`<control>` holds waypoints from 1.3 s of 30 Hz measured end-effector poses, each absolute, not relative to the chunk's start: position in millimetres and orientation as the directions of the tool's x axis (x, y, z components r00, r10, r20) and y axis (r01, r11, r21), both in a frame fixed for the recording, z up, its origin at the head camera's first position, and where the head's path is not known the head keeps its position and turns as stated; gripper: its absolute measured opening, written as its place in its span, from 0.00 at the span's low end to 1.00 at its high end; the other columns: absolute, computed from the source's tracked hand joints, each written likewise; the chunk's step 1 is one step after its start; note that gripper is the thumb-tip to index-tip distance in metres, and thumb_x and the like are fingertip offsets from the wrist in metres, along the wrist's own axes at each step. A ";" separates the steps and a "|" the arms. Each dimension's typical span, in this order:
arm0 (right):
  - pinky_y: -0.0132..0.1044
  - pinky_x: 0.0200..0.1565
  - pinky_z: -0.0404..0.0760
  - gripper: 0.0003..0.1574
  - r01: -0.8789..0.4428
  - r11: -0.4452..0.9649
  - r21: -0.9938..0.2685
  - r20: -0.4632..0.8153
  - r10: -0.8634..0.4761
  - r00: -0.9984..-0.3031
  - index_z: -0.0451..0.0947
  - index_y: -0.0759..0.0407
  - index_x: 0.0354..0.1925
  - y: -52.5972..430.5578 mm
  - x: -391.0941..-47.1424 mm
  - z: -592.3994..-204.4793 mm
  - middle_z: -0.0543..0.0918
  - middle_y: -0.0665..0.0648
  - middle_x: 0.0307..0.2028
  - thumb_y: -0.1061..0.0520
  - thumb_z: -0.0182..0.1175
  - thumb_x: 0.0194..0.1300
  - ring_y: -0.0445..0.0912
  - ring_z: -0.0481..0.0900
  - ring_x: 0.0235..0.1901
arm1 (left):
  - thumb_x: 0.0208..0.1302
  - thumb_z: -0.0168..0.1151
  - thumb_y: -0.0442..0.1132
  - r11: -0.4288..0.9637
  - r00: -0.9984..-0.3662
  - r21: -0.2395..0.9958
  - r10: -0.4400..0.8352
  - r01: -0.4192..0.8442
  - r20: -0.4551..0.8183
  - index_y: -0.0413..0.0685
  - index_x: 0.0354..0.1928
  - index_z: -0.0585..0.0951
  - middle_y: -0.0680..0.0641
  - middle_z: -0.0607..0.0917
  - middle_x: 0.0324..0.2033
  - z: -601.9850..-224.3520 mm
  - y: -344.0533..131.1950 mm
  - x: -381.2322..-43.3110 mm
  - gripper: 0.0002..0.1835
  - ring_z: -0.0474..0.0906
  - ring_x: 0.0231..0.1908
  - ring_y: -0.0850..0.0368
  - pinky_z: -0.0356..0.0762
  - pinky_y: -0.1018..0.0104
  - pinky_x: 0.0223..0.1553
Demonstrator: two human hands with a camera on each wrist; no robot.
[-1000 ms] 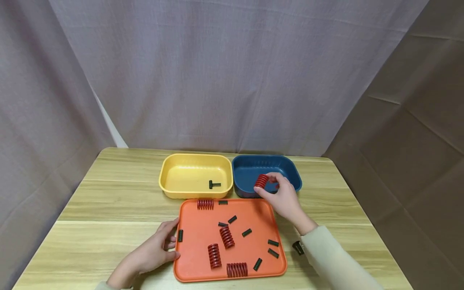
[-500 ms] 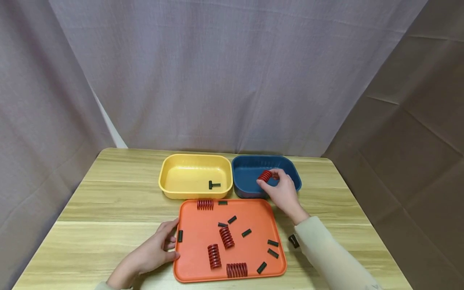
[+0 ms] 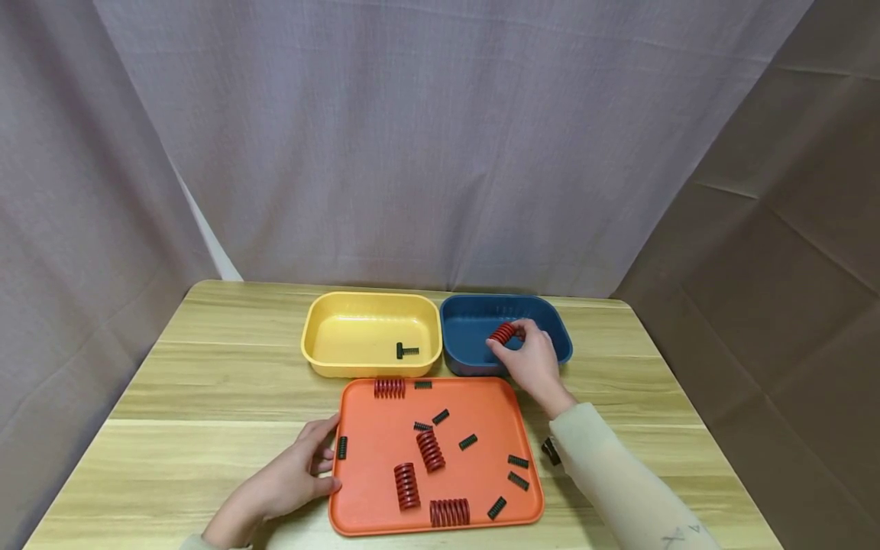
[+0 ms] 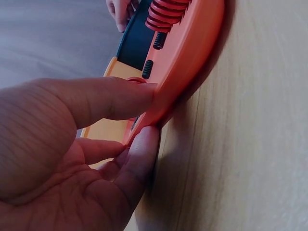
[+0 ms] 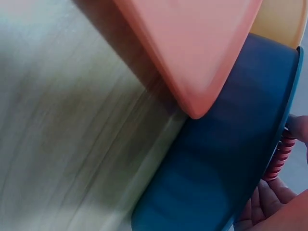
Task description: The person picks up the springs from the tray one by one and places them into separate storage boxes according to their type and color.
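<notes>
My right hand (image 3: 536, 363) pinches a red coil spring (image 3: 503, 333) between thumb and fingers, over the blue bin (image 3: 474, 367). The right wrist view shows this spring (image 5: 281, 156) beyond the bin's wall (image 5: 226, 144). At the left edge of the orange tray (image 3: 371, 489), my left hand (image 3: 292, 473) grips the rim; its thumb (image 4: 125, 98) rests on the rim in the left wrist view. Several larger red springs (image 3: 407, 486) and several small black springs (image 3: 468, 441) lie on the tray.
Left of the blue bin stands a yellow bin (image 3: 312, 336) with small black springs (image 3: 406, 351) in a T shape. Both bins sit behind the tray on the wooden table (image 3: 206, 397). A small black object (image 3: 551, 451) shows beside my right sleeve. Grey curtains (image 3: 412, 153) rise behind.
My right hand has moved slightly right over the blue bin, and the red spring has tilted towards level. One small black spring near the tray's front right has shifted slightly. The left hand stays put.
</notes>
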State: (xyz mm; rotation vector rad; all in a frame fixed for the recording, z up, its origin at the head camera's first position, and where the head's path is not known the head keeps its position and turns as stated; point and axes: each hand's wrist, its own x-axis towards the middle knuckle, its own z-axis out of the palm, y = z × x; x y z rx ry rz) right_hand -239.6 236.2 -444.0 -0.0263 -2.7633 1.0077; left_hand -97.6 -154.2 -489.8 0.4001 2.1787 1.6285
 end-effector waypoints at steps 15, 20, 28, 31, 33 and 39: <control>0.47 0.43 0.74 0.38 -0.053 0.792 -0.608 0.203 0.091 -0.975 0.72 0.58 0.54 236.3 -244.9 -451.4 0.78 0.59 0.44 0.37 0.69 0.55 0.53 0.68 0.44 | 0.52 0.69 0.24 0.268 -0.886 0.963 0.448 0.002 -0.123 0.33 0.74 0.49 0.38 0.59 0.63 -489.6 -153.4 -97.8 0.52 0.67 0.52 0.46 0.77 0.65 0.50; 0.47 0.42 0.74 0.38 -0.044 0.798 -0.600 0.197 0.094 -0.976 0.72 0.58 0.54 237.0 -245.2 -453.2 0.78 0.58 0.44 0.37 0.69 0.55 0.54 0.68 0.44 | 0.51 0.70 0.24 0.268 -0.885 0.963 0.449 0.003 -0.122 0.34 0.74 0.49 0.38 0.59 0.63 -490.3 -153.7 -98.4 0.52 0.67 0.52 0.46 0.77 0.65 0.50; 0.50 0.46 0.73 0.28 -0.089 0.804 -0.588 0.243 0.071 -0.967 0.76 0.60 0.50 237.2 -246.4 -452.2 0.80 0.59 0.43 0.43 0.68 0.58 0.55 0.71 0.45 | 0.51 0.70 0.26 0.273 -0.885 0.962 0.450 0.006 -0.122 0.34 0.74 0.49 0.39 0.59 0.63 -490.5 -154.1 -98.3 0.52 0.67 0.51 0.47 0.77 0.66 0.50; 0.51 0.47 0.73 0.26 -0.121 0.798 -0.591 0.272 0.055 -0.961 0.78 0.60 0.50 237.2 -247.2 -449.9 0.80 0.59 0.44 0.45 0.68 0.60 0.55 0.72 0.47 | 0.52 0.70 0.26 0.277 -0.885 0.961 0.450 0.008 -0.122 0.34 0.74 0.49 0.38 0.59 0.63 -489.8 -154.0 -98.3 0.52 0.67 0.51 0.47 0.77 0.65 0.50; 0.50 0.47 0.74 0.27 -0.128 0.797 -0.590 0.277 0.051 -0.960 0.78 0.59 0.50 236.9 -246.8 -448.4 0.80 0.58 0.45 0.44 0.67 0.60 0.54 0.72 0.47 | 0.52 0.70 0.25 0.280 -0.886 0.960 0.449 0.012 -0.120 0.34 0.74 0.49 0.38 0.59 0.63 -489.3 -153.8 -98.2 0.52 0.67 0.51 0.47 0.77 0.65 0.50; 0.50 0.50 0.73 0.31 -0.148 0.797 -0.585 0.276 0.024 -0.961 0.77 0.59 0.53 237.7 -243.6 -447.8 0.79 0.57 0.47 0.42 0.67 0.59 0.53 0.71 0.49 | 0.52 0.70 0.26 0.285 -0.886 0.958 0.448 0.014 -0.120 0.34 0.74 0.49 0.38 0.59 0.64 -489.2 -153.6 -97.9 0.51 0.67 0.51 0.47 0.76 0.65 0.50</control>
